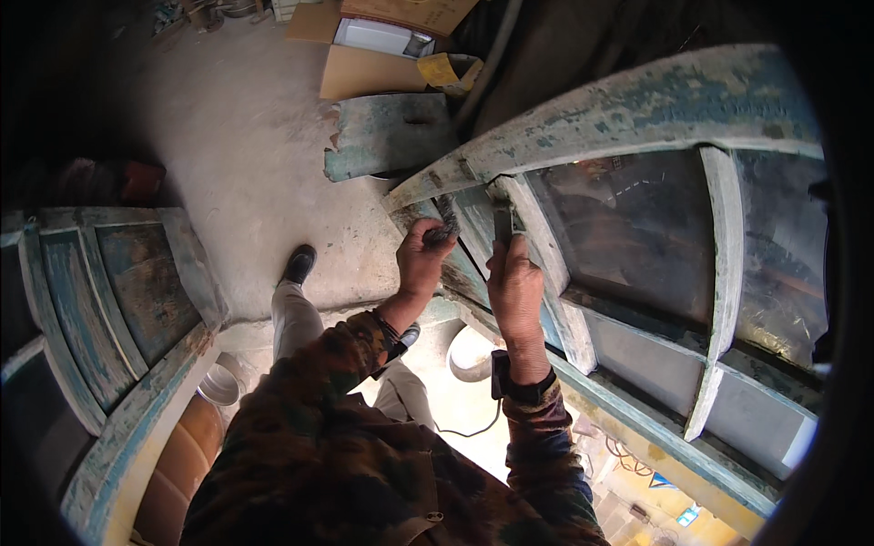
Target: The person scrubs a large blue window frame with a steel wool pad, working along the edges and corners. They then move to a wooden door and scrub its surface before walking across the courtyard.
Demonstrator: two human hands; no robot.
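My left hand is closed on a dark, rough-looking object, perhaps a brush or wad; its exact kind is unclear. To its right, my right hand grips a flat-bladed hand tool, possibly a scraper, pointing away from me. Both hands are at the lower panel of a weathered door with worn blue-green paint and glass panes. The tool's far end is by a pale crossbar of that door. Whether the tool touches the wood cannot be told.
Another worn door leaf stands at the left. A peeling board lies beyond my hands, near an open cardboard box. Metal basins and a large brown jar are by the doorway, with a raised sill under me.
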